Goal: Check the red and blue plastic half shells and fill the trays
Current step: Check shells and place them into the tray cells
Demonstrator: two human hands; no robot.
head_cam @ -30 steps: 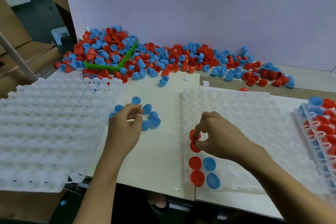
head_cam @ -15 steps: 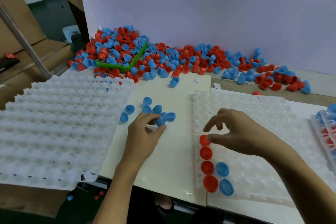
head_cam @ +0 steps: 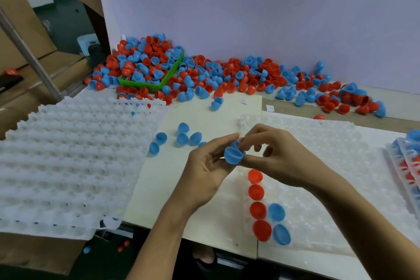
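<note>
Two hands, left (head_cam: 204, 173) and right (head_cam: 281, 159), pinch one blue shell (head_cam: 233, 155); tray (head_cam: 341, 188) holds four red, two blue.

The blue half shell (head_cam: 233, 155) at the centre of the frame is smooth plastic with a faint sheen, like the red shells (head_cam: 256, 191) lower right. The tray (head_cam: 329, 166) beneath them is thin, glossy, translucent plastic. Matt brown cardboard (head_cam: 16, 36) stands upper left.
</note>
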